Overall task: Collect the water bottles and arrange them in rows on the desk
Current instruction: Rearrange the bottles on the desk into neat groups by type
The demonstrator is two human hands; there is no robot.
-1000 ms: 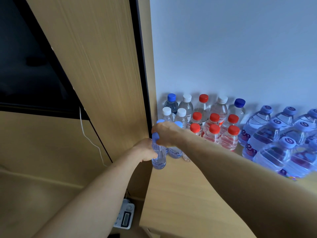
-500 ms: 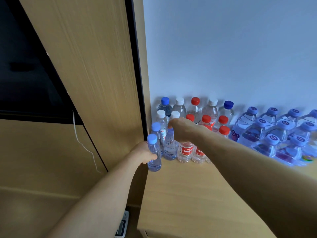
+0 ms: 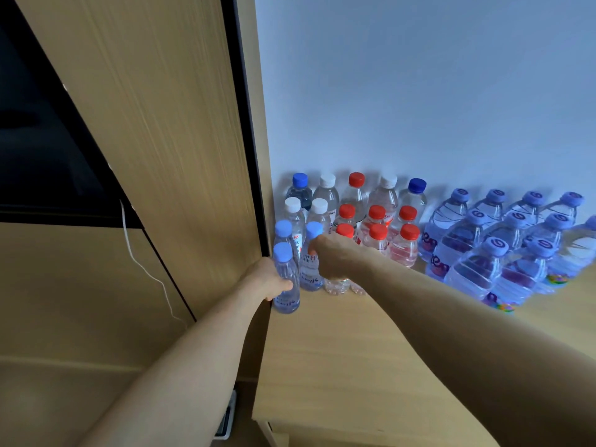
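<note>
1. Broadly, the bench (image 3: 354,366) carries upright rows against the wall (image 3: 419,91): big bottles (image 3: 467,272) on the right, small bottles (image 3: 377,221) on the left.
2. At its left edge, the left hand (image 3: 267,280) grips a blue-capped bottle (image 3: 287,295).
3. Just beside it, the right hand (image 3: 335,256) curls over a clear bottle (image 3: 337,285).

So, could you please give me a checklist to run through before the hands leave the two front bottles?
1. Left hand grips the light-blue-capped bottle, upright: ok.
2. That bottle's base fully on the desk, clear of its left edge: cannot tell.
3. Right hand hold on the clear bottle beneath it: cannot tell, fingers hidden.
4. Red-capped bottles behind standing upright: ok.
5. Bare desk in front for another row: ok.
</note>
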